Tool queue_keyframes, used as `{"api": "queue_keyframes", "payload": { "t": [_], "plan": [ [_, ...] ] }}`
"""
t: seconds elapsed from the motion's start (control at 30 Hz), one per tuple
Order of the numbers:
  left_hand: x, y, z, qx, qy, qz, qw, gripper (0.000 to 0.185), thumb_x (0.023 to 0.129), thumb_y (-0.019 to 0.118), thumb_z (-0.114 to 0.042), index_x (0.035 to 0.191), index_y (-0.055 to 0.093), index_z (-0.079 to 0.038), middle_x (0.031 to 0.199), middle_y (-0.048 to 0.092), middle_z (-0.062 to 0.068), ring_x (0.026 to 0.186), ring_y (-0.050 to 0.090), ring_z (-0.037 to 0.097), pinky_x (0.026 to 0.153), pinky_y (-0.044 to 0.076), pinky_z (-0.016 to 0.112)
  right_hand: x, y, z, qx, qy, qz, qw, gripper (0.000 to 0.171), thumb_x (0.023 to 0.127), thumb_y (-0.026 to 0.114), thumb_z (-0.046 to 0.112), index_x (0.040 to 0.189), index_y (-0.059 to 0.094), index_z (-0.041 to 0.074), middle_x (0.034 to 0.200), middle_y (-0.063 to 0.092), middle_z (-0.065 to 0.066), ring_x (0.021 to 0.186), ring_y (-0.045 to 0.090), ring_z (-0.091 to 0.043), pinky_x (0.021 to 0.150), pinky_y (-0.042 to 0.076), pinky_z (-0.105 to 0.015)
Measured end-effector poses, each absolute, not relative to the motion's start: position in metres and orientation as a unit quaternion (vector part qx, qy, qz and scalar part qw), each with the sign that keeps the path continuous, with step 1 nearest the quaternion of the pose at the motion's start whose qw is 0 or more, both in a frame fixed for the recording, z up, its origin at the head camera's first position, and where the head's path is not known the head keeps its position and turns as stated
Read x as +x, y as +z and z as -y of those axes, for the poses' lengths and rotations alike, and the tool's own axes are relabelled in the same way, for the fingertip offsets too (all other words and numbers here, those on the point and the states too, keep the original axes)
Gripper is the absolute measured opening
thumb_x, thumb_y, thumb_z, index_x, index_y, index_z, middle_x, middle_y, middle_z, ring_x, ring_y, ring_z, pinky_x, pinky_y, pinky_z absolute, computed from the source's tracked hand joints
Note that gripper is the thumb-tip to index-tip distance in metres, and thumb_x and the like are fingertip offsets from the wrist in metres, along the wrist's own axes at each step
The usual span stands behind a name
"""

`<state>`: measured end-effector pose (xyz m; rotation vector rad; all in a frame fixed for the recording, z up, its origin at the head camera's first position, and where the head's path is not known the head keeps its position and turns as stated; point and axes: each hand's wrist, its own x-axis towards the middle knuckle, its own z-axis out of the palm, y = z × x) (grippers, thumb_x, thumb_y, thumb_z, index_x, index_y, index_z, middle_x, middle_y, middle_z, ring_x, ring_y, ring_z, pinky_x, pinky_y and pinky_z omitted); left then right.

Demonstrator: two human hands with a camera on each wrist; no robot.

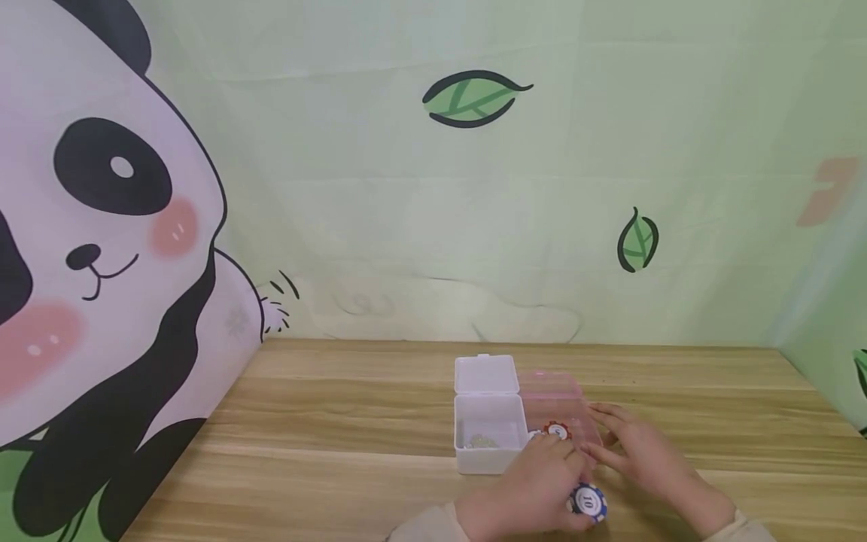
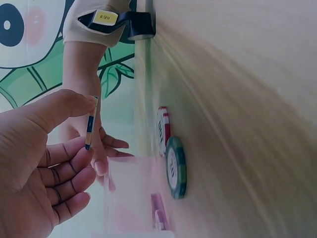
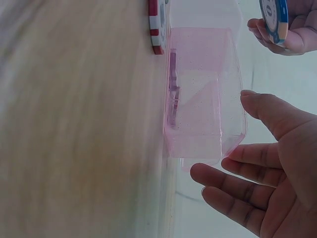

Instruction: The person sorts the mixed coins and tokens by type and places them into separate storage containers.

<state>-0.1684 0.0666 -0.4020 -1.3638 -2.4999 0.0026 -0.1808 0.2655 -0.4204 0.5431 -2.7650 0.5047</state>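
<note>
Wooden table (image 1: 339, 421); left hand (image 1: 535, 489) pinching blue chip (image 1: 588, 502).

Blue-white chip (image 1: 588, 502) edge-up beside clear pink box (image 1: 558, 406)

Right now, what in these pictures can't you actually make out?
- Pale bits in the white box: head view, too small to identify.
- Green chip: left wrist view only; in the head view the left hand covers it.
- Blue chip: right wrist view, cut by the top edge.
- Pink box: its floor blurs through tinted walls.
- Right hand: whether it touches the pink box is unclear.
</note>
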Motion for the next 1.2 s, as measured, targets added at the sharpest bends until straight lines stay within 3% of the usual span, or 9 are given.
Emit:
{"api": "queue_keyframes", "payload": {
  "t": [0.17,0.37,0.67,1.03,1.2],
  "plan": [
    [-0.174,-0.398,-0.064,-0.471,0.01,0.869,0.151,0.044,0.075,0.071,-0.061,0.098,0.062,-0.025,0.093,0.059,-0.015,0.093,0.051,0.002,0.08,0.039,0.016,-0.181,-0.421,-0.266,0.188,0.175,0.956,0.141,0.052,0.083,0.073,0.028,0.124,0.061,-0.002,0.126,0.062,-0.017,0.077,0.067,-0.01,0.074,0.057,-0.034],
    [-0.179,-0.392,-0.062,-0.465,0.007,0.874,0.144,0.047,0.077,0.072,-0.056,0.104,0.063,-0.019,0.1,0.063,-0.011,0.1,0.054,0.005,0.091,0.042,0.02,-0.181,-0.421,-0.266,0.185,0.182,0.957,0.131,0.051,0.083,0.073,0.025,0.125,0.06,-0.002,0.126,0.062,-0.018,0.078,0.067,-0.012,0.071,0.057,-0.031],
    [-0.19,-0.39,-0.058,-0.442,-0.04,0.888,0.121,0.039,0.076,0.074,-0.052,0.097,0.063,-0.022,0.098,0.062,-0.013,0.112,0.055,0.007,0.098,0.041,0.023,-0.181,-0.42,-0.265,0.181,0.179,0.959,0.126,0.053,0.084,0.072,0.029,0.125,0.06,-0.001,0.126,0.062,-0.016,0.079,0.067,-0.012,0.073,0.058,-0.034],
    [-0.204,-0.388,-0.055,-0.419,-0.064,0.899,0.108,0.036,0.075,0.077,-0.045,0.097,0.062,-0.02,0.092,0.061,-0.012,0.09,0.052,0.003,0.078,0.037,0.017,-0.18,-0.421,-0.266,0.184,0.185,0.956,0.132,0.052,0.084,0.072,0.028,0.125,0.06,-0.002,0.127,0.061,-0.019,0.078,0.068,-0.012,0.071,0.057,-0.03],
    [-0.212,-0.39,-0.056,-0.395,-0.064,0.911,0.102,0.04,0.075,0.077,-0.047,0.096,0.061,-0.017,0.092,0.059,-0.009,0.089,0.05,0.006,0.081,0.04,0.02,-0.18,-0.421,-0.266,0.183,0.181,0.956,0.139,0.053,0.084,0.072,0.029,0.125,0.06,-0.001,0.127,0.061,-0.018,0.078,0.067,-0.012,0.071,0.057,-0.031]
  ]
}}
